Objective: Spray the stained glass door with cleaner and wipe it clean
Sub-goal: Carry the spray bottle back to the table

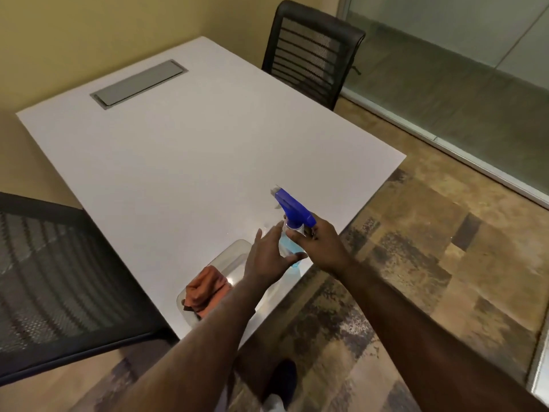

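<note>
A clear spray bottle (292,217) with a blue trigger head and pale blue liquid stands near the white table's right front corner. My right hand (322,243) is closed around its neck. My left hand (269,258) is spread open against the bottle's left side, fingers apart. An orange-brown cloth (206,288) lies crumpled in a clear plastic tray (234,251) just left of my hands. Frosted glass panels (463,40) run along the far right wall.
The white table (193,138) has a grey cable hatch (138,84) at its far side. One black mesh chair (312,52) stands behind the table, another (59,278) at the left front. Patterned carpet (430,248) covers the floor to the right.
</note>
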Tool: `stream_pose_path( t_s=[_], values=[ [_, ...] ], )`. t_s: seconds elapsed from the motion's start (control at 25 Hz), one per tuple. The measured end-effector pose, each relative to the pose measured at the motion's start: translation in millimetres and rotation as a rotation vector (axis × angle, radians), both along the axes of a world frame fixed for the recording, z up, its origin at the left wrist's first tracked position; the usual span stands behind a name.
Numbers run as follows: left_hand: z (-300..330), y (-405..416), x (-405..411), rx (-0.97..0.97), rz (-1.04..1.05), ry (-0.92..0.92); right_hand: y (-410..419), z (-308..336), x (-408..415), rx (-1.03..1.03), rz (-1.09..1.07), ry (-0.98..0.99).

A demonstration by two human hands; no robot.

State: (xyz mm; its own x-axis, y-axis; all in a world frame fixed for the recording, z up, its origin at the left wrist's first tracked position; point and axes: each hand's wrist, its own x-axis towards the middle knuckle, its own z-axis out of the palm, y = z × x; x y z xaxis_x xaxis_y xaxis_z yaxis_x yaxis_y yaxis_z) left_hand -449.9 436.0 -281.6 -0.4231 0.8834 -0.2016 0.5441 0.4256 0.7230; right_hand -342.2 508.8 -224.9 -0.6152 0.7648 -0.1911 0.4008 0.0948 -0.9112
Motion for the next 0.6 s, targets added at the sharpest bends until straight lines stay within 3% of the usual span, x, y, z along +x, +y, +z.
stream_pose_path(
  t_s=[0.6],
  values=[
    [-30, 8, -3, -0.083, 0.084, -0.043, 14, -26, -6, -0.057, 0.041, -0.046]
  ],
)
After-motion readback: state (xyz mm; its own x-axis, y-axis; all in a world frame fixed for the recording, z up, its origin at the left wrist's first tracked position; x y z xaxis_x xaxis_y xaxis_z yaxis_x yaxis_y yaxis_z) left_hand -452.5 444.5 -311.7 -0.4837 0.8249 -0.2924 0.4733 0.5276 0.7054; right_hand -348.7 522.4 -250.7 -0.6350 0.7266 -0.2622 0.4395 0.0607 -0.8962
